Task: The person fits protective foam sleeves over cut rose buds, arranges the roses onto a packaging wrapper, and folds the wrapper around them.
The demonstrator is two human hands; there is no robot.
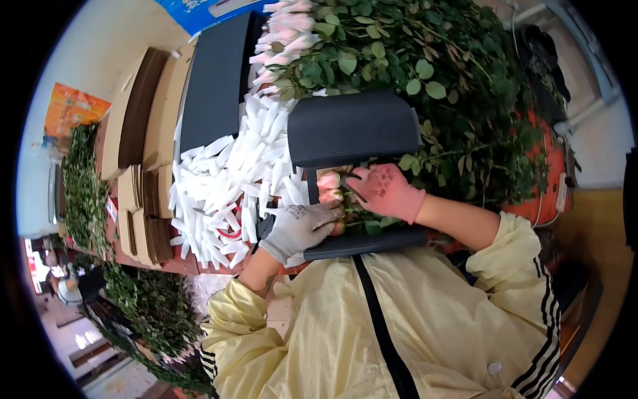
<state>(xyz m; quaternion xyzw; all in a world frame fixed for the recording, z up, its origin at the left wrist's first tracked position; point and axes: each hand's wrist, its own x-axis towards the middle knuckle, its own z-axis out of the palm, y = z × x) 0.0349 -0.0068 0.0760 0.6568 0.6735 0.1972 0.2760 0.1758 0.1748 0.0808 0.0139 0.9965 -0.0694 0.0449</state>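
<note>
Pink roses (329, 180) lie side by side in a black corrugated wrap, heads to the left and leafy stems (372, 223) to the right. My left hand (300, 227), in a pale grey glove, is closed around the lower rose heads, hiding part of them. My right hand (387, 193), in a pink glove with dark fingertips, pinches a rose just under its head. The wrap's upper flap (352, 130) stands above the hands, and its lower edge (365, 245) runs in front of my body.
White sleeves (226, 173) lie in a heap on the left, partly over a red ring (230, 233). Behind are sleeved pink roses (289, 33), leafy stems (438, 46) and a dark board (216, 83). Cardboard pieces (136, 113) stand farther left. A person (68, 289) is in the background.
</note>
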